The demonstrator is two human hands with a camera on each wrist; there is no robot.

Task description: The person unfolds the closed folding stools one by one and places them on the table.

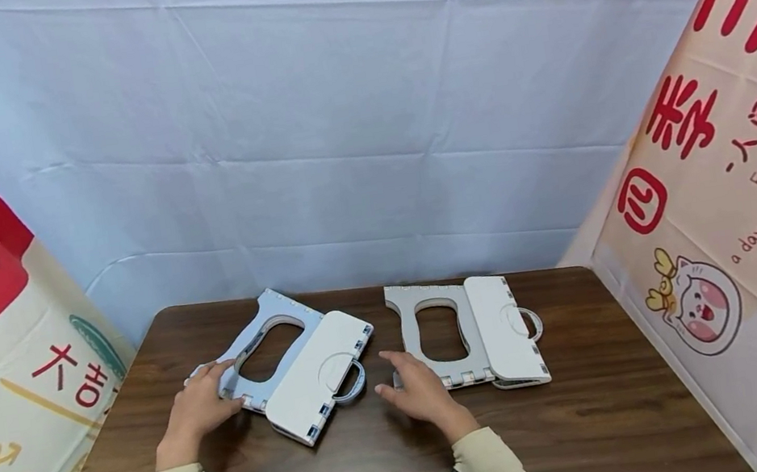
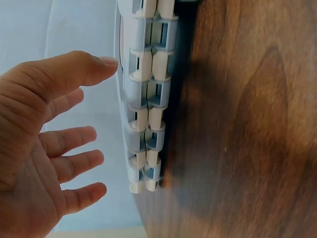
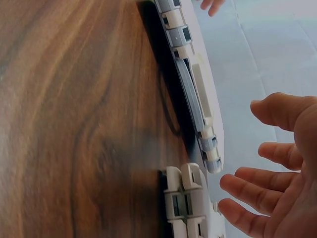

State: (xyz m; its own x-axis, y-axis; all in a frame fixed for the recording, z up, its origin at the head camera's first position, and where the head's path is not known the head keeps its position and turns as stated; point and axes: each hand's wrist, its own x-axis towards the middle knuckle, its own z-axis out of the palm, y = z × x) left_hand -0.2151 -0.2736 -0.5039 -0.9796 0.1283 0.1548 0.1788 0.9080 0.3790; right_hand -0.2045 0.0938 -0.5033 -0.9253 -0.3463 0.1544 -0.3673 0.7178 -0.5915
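Wood-grain table (image 1: 599, 431) with blue-and-white folded stool (image 1: 314, 372) and grey-and-white folded stool (image 1: 504, 335).
The blue-and-white folded stool lies flat and angled before you; the grey-and-white folded stool lies flat to its right, squarer to the table's back edge. Your left hand (image 1: 200, 405) is spread wide at the first stool's left edge; contact cannot be confirmed. Your right hand (image 1: 423, 394) is spread wide, holding nothing, near that stool's loop handle (image 1: 363, 375).

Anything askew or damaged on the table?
Slightly askew: the left folded stool lies slanted to the far edge of the wooden table, while the right folded stool sits nearly square to it. No spill or damage visible.
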